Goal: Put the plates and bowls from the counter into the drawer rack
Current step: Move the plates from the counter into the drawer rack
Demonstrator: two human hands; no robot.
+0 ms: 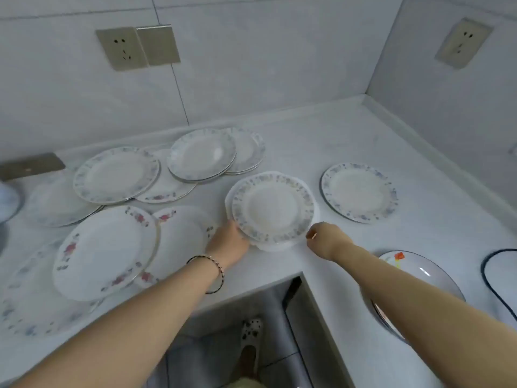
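A stack of white plates with blue floral rims [270, 206] sits on the white counter [307, 141] near its inner corner. My left hand [230, 240] grips the stack's near left edge. Just off the stack's near right edge is my right hand [326, 238], its fingers loosely curled and holding nothing. One similar plate [358, 192] lies alone to the right. More blue-rimmed stacks [202, 154] [116, 175] lie at the back. Red-flowered plates [106, 252] overlap at the left. The drawer rack is out of view.
An oval white dish [425, 275] lies under my right forearm, and a dark-rimmed dish [500, 278] is at the right edge. Tiled walls with sockets [123, 47] close the corner. Below the counter's front edge are the floor and my slippered foot [251, 331].
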